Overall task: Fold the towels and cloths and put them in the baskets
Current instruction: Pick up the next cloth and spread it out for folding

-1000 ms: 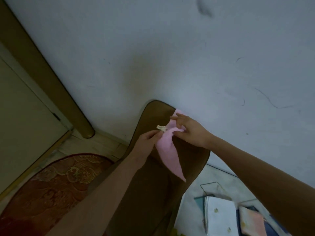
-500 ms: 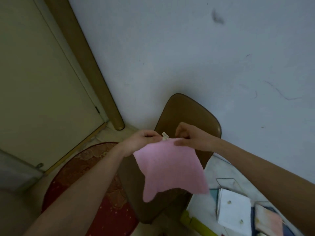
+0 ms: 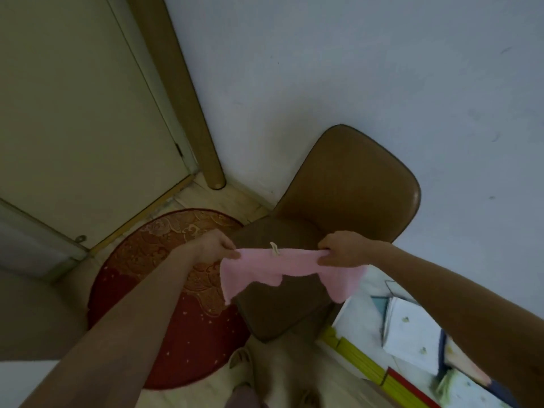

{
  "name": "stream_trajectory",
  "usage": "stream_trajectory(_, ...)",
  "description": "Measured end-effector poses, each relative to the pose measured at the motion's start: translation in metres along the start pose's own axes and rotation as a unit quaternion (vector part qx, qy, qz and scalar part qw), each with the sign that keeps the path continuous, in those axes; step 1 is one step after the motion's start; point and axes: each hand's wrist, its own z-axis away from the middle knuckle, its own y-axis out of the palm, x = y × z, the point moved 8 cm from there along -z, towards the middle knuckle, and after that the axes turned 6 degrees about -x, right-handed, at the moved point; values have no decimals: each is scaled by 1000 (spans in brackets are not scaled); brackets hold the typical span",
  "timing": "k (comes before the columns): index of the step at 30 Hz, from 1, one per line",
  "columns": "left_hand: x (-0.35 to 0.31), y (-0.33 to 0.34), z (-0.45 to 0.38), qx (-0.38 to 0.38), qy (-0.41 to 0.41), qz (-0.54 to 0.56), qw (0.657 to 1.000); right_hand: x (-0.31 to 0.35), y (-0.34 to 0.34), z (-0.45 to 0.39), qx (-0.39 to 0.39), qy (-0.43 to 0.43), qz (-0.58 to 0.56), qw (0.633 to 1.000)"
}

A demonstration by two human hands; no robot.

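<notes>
A small pink cloth [image 3: 282, 267] with a white hanging loop at its top edge is stretched out in the air above the seat of a brown chair [image 3: 353, 184]. My left hand [image 3: 213, 245] pinches its left top corner. My right hand [image 3: 343, 250] grips its right top corner. The lower edge hangs loose and wavy. At the lower right lie folded white cloths [image 3: 412, 334] and another pale patterned cloth [image 3: 468, 390]; no basket is plainly visible.
A round red patterned rug [image 3: 164, 290] covers the floor left of the chair. A door [image 3: 73, 113] and its frame [image 3: 182, 98] stand at the left, a white wall behind. Yellow strips [image 3: 356, 357] lie by the cloths. My feet show at the bottom edge.
My hands have moved apart and spread the pink cloth wide along its top edge. The view has swung down and left, showing more of the door, rug and floor.
</notes>
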Motion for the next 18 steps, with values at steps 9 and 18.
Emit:
stream_trajectory(9, -7, -68, -71, -148, 109, 109, 977, -35, -36, -56, -211, 187, -14, 959)
stream_trajectory(18, 24, -55, -125, -193, 133, 115, 965, -34, -25, -83, -392, 212, 2, 895)
